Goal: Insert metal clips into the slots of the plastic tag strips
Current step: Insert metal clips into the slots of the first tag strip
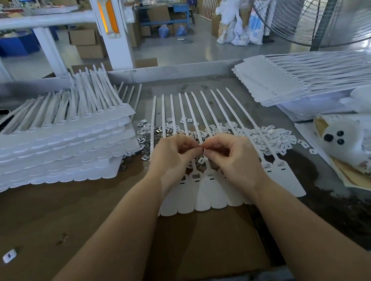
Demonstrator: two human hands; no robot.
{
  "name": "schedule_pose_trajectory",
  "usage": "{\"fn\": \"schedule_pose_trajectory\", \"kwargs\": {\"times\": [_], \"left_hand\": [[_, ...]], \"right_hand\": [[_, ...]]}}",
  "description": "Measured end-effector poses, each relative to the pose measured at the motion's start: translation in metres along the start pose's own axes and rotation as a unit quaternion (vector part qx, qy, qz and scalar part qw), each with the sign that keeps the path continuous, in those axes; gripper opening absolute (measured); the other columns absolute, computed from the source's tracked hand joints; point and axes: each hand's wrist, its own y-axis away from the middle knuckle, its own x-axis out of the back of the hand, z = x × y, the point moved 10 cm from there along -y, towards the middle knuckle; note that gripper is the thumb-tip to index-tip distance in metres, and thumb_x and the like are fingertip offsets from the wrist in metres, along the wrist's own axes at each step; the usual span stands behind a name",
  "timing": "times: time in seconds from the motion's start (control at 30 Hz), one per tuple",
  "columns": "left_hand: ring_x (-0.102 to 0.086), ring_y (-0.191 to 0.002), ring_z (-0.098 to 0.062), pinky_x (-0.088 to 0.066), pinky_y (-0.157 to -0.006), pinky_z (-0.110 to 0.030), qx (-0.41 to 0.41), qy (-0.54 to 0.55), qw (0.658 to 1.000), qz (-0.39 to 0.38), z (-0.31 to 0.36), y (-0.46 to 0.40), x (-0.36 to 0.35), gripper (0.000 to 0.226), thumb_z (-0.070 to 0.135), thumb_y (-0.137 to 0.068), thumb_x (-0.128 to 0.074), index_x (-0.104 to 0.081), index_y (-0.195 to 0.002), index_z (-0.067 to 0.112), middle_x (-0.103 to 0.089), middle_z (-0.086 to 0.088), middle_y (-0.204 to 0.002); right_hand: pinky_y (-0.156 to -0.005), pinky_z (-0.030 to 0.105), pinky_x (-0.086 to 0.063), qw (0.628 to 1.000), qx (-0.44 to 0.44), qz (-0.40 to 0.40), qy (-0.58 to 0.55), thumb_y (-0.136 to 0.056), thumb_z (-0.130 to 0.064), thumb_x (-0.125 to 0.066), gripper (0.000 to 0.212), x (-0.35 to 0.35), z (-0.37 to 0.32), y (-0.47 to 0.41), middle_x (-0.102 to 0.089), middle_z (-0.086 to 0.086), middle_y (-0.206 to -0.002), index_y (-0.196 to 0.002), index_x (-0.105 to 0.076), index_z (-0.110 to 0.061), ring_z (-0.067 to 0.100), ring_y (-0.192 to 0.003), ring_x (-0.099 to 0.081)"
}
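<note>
Pinching: left hand (173,157) and right hand (231,155) meet fingertip to fingertip, fingers curled tight on one small metal clip (202,148).
Beneath: white plastic tag strip row (211,194) lies flat on the brown surface (47,221), tails fanning away.
Beyond: loose pile of metal clips and white plastic pieces (273,139) under the tails.
Left: tall stack of white tag strips (49,151).
Right: second white stack (290,76).

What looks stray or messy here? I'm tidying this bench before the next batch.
One small white plastic piece lies alone near the table's left front, far from the loose pile of white plastic pieces behind the flat white tag strip. Small grey metal clips lie scattered under its tails.
</note>
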Motion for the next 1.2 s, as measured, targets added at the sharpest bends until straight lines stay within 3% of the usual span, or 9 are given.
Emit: {"fn": "schedule_pose_trajectory", "kwargs": {"times": [0.1, 0.3, 0.47, 0.57, 0.77, 1.0, 1.2], "left_hand": [[-0.065, -0.088, -0.024, -0.052, -0.085, -0.04, 0.0, 0.012, 1.0, -0.006, -0.0012, 0.0, -0.0008, 0.009, 0.011, -0.082, -0.07, -0.07, -0.091, 0.01, -0.07, -0.009, -0.088], [-0.067, -0.086, -0.019, -0.052, -0.082, -0.03, -0.003, 0.034, 0.999, 0.01, -0.0033, 0.0005, 0.0023, 0.011, 0.007, -0.081, -0.07, -0.068, -0.082, 0.019, -0.072, -0.005, -0.085], [-0.065, -0.088, -0.02, -0.052, -0.085, -0.038, -0.01, 0.004, 0.999, 0.034, -0.0028, -0.0013, 0.0042, 0.011, 0.011, -0.084, -0.068, -0.065, -0.083, 0.022, -0.07, -0.005, -0.088], [-0.065, -0.09, -0.021, -0.051, -0.088, -0.041, -0.012, 0.012, 1.0, 0.026, -0.0019, -0.0012, 0.0029, 0.009, 0.01, -0.085, -0.066, -0.065, -0.087, 0.019, -0.07, -0.006, -0.09], [-0.066, -0.091, -0.021, -0.051, -0.09, -0.039, -0.027, 0.029, 0.999, -0.007, 0.0015, 0.0018, -0.0024, 0.008, 0.007, -0.085, -0.065, -0.066, -0.094, 0.009, -0.071, -0.008, -0.092], [-0.065, -0.084, -0.023, -0.053, -0.084, -0.038, -0.02, 0.049, 0.998, -0.02, -0.0003, 0.0037, -0.0033, 0.013, 0.007, -0.081, -0.07, -0.065, -0.094, 0.009, -0.071, -0.008, -0.089], [-0.065, -0.09, -0.028, -0.052, -0.088, -0.042, -0.013, 0.058, 0.998, -0.012, 0.0, 0.0033, -0.0031, 0.016, 0.008, -0.081, -0.071, -0.067, -0.096, 0.005, -0.07, -0.012, -0.091]], "right_hand": [[-0.067, 0.027, -0.051, 1.0, -0.006, -0.001, -0.011, -0.085, -0.002, -0.063, 0.011, 0.0006, 0.0022, 0.0007, -0.067, 0.003, -0.076, -0.09, -0.07, -0.009, 0.012, -0.068, -0.062], [-0.07, 0.035, -0.054, 1.0, -0.012, 0.011, -0.015, -0.085, -0.003, -0.061, 0.014, 0.0016, 0.0044, 0.0001, -0.067, 0.004, -0.076, -0.087, -0.068, -0.015, 0.018, -0.072, -0.063], [-0.076, 0.039, -0.056, 0.999, -0.021, 0.025, -0.011, -0.086, -0.005, -0.061, 0.014, 0.005, 0.0067, 0.0001, -0.068, 0.004, -0.083, -0.093, -0.067, -0.015, 0.019, -0.08, -0.065], [-0.079, 0.038, -0.055, 0.999, -0.023, 0.023, -0.008, -0.087, -0.01, -0.062, 0.016, 0.0042, 0.006, 0.0002, -0.069, 0.002, -0.089, -0.102, -0.068, -0.012, 0.017, -0.084, -0.065], [-0.072, 0.027, -0.053, 1.0, -0.014, 0.005, -0.007, -0.086, -0.007, -0.063, 0.011, 0.0016, 0.0038, -0.0002, -0.069, 0.001, -0.08, -0.093, -0.071, -0.011, 0.011, -0.075, -0.064], [-0.078, 0.04, -0.055, 1.0, -0.014, 0.005, -0.025, -0.088, -0.005, -0.06, 0.013, 0.0003, 0.0046, 0.0002, -0.069, 0.005, -0.086, -0.094, -0.068, -0.013, 0.019, -0.081, -0.066], [-0.073, 0.035, -0.055, 1.0, -0.006, 0.011, -0.018, -0.088, -0.007, -0.06, 0.011, 0.0016, 0.0032, 0.0008, -0.068, 0.003, -0.082, -0.092, -0.068, -0.014, 0.016, -0.078, -0.065]]}}
